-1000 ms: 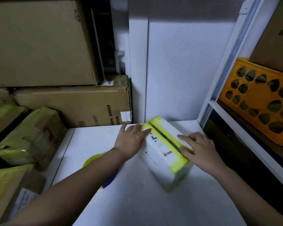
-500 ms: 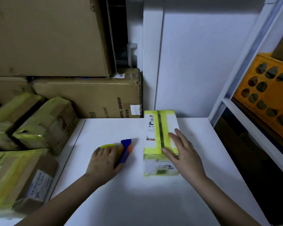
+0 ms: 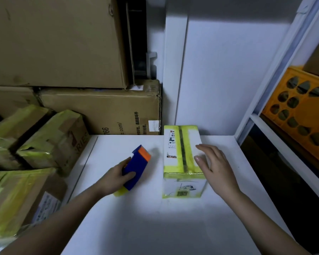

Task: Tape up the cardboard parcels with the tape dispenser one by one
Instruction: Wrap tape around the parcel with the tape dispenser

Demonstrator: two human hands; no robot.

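a: left hand is wrapping thumb and fingers round the blue tape dispenser, orange end pointing away, yellow roll at the near end. it looks to be just above the white surface or touching it; cannot tell which.

b: and the parcel?

a: white parcel is sitting on the surface just right of the dispenser, near the back wall, yellow tape already running round its top edges and a dark seam running down the middle. right hand is lying flat on its top right side, fingers straight, gripping nothing, steadying it.

b: step?

a: judging it as fetching the dispenser to this parcel. next move is likely calling for bringing the orange end onto the seam or an untaped edge while the right hand is pinning the box.

b: others?

a: yellow-taped cardboard parcels are piling at the left, beside the surface.
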